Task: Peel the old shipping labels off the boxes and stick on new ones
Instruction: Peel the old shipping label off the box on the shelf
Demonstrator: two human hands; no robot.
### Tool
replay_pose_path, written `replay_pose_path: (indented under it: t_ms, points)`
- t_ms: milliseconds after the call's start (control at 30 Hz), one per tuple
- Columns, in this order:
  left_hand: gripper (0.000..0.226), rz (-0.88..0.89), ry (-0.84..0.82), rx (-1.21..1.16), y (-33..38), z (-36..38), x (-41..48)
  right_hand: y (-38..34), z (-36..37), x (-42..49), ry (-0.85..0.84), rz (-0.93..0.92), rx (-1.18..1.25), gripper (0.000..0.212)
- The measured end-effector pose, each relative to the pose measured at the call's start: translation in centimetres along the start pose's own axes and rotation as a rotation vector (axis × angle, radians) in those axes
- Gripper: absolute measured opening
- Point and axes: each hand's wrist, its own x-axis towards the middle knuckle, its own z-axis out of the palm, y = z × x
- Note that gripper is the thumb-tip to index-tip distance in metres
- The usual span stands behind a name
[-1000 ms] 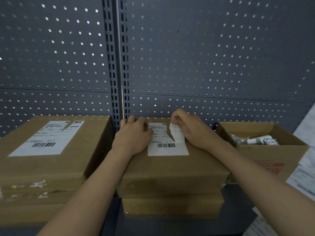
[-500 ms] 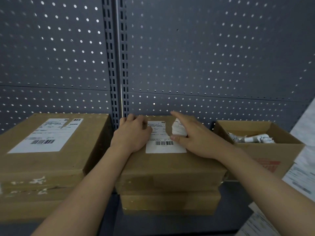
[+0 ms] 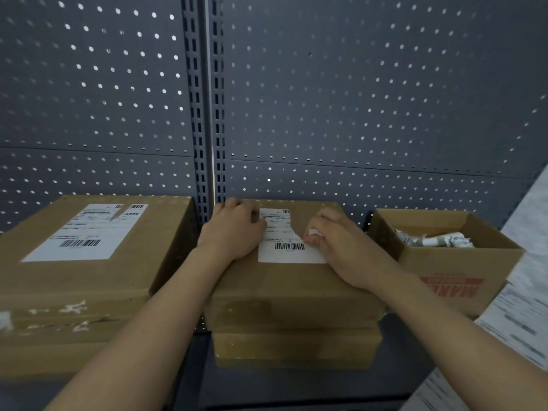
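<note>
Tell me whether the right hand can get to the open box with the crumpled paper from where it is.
Probably yes. The right hand, pinching a torn label strip, sits just left of the open box. Nothing stands between them, and the box's top is open.

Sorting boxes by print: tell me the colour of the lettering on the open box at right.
Red lettering on the open box, seen in the head view.

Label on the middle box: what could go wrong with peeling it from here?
The label is already torn along a jagged edge, so the strip pinched by the right hand may rip off, leaving pieces stuck. The left hand sits at the label's left edge, which could hinder the peel.
</note>
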Motion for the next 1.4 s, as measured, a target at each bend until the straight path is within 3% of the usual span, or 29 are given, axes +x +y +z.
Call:
replay_pose_path:
  t_ms: [233,433,733,933,1000,1100,1267,1400]
  points:
    - [0.052,0.072,-0.190,0.066,-0.8,-1.1,-0.7,0.1,-0.3,-0.3,0.007,-0.027,-0.022,0.021]
    - [0.052,0.018,-0.099,0.077,-1.3,-0.1,-2.5,0.2,-0.1,-0.3,0.008,-0.081,-0.051,0.022]
    - [0.052,0.008,-0.084,0.042,-1.6,-0.1,-2.8,-0.1,-0.5,-0.2,0.001,-0.051,0.118,0.012]
    - [0.053,0.005,-0.086,0.050,-1.7,0.0,-2.7,0.5,-0.8,-0.3,0.216,0.016,0.215,0.008]
    - [0.053,0.007,-0.082,0.050,-1.7,0.1,-2.7,0.6,-0.6,-0.3,0.237,0.020,0.238,0.016]
    - [0.054,0.007,-0.081,0.055,-1.8,0.1,-2.7,0.4,-0.5,-0.4,0.175,0.015,0.230,0.028]
    - [0.055,0.001,-0.089,0.058,-1.7,0.0,-2.7,0.1,-0.6,-0.6,0.135,-0.006,0.182,0.016]
    - [0.054,-0.006,-0.104,0.045,-1.8,-0.2,-2.7,0.3,-1.3,-0.3,-0.033,0.012,0.135,0.008]
